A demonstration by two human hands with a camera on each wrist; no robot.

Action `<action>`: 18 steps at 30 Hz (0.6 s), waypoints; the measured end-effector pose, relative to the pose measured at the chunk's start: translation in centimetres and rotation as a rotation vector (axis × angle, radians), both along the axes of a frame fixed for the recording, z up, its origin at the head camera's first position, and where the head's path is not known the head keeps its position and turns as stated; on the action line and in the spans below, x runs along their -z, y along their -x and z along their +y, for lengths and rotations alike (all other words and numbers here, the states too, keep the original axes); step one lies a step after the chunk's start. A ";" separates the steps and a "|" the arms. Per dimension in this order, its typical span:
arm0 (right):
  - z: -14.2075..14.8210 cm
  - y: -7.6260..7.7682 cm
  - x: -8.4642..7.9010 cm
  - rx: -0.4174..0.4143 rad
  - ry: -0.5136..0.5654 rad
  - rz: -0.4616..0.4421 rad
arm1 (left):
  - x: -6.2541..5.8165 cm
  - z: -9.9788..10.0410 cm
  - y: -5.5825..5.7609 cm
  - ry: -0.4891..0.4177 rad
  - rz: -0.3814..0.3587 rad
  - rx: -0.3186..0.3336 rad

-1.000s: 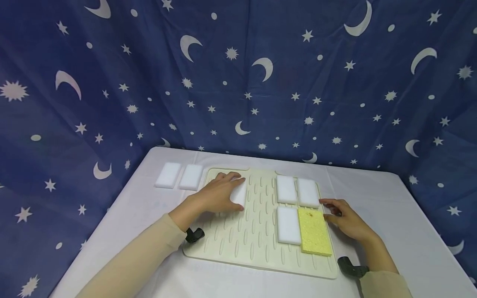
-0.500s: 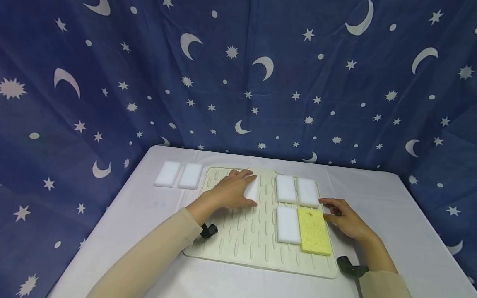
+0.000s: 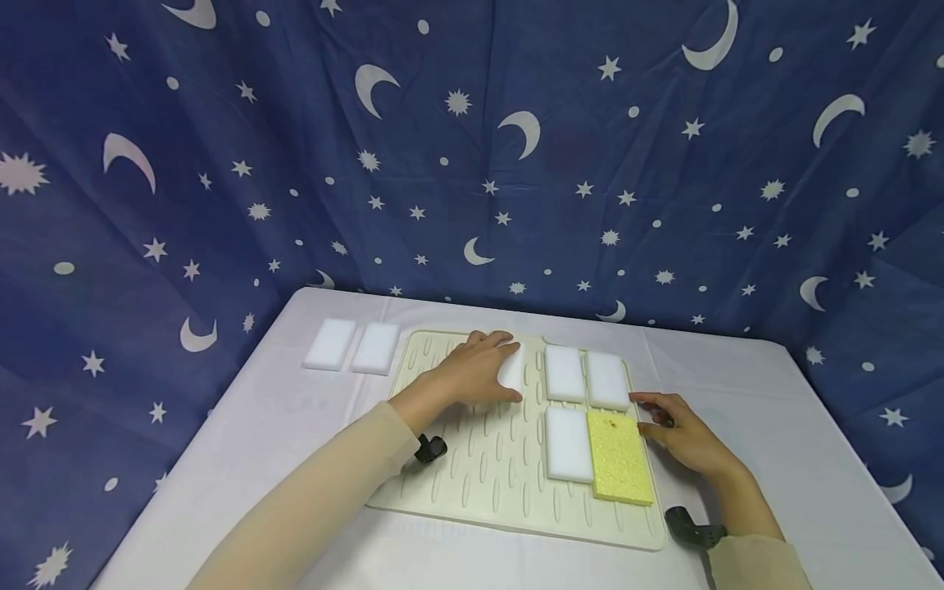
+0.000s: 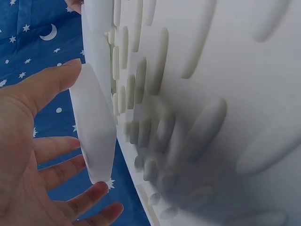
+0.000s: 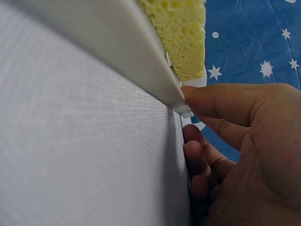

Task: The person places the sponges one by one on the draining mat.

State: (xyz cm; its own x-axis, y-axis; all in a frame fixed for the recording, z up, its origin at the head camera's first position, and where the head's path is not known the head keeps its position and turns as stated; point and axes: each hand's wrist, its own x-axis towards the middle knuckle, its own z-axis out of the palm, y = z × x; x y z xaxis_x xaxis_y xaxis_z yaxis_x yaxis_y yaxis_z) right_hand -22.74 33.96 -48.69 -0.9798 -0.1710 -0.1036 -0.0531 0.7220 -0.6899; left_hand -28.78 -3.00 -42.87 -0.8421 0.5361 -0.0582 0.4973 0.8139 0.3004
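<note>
My left hand (image 3: pixel 472 373) holds a white sponge block (image 3: pixel 512 369) by its two ends over the pale ribbed mat (image 3: pixel 442 496). In the left wrist view the thumb presses one end of the block and the fingertips the other. My right hand (image 3: pixel 686 434) rests at the mat's right edge, with thumb and forefinger touching the rim and the other fingers loosely bent by the tablecloth. Beside it on the mat lies a yellow sponge (image 3: pixel 621 459). A white sponge (image 3: pixel 569 443) adjoins the yellow one, and two white sponges (image 3: pixel 565 373) sit just behind them.
Two white sponges (image 3: pixel 329 344) lie on the white tablecloth (image 3: pixel 251 410) left of the mat. A dark blue curtain (image 3: pixel 472 164) with moons and stars hangs behind the table. Black wrist mounts (image 3: pixel 693 528) are on both arms.
My left hand has slid rightward across the mat with the white sponge, coming nearer to the sponges on the right. My right hand has stayed at the mat's edge.
</note>
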 end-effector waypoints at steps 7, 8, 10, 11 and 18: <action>0.1 0.0 0.1 0.002 -0.008 0.005 | 0.0 0.8 0.4 -0.003 -0.004 -0.014; 0.1 0.0 0.2 0.005 -0.008 0.004 | 0.0 0.9 0.5 -0.006 -0.008 -0.015; 0.1 -0.1 0.2 0.001 -0.005 0.002 | 0.1 1.2 0.6 -0.008 -0.012 -0.018; 0.1 -0.1 0.2 0.001 -0.005 0.001 | 0.1 1.3 0.7 -0.006 -0.015 -0.020; 0.0 0.0 0.2 0.012 -0.005 -0.003 | 0.6 1.9 1.4 -0.009 -0.032 -0.033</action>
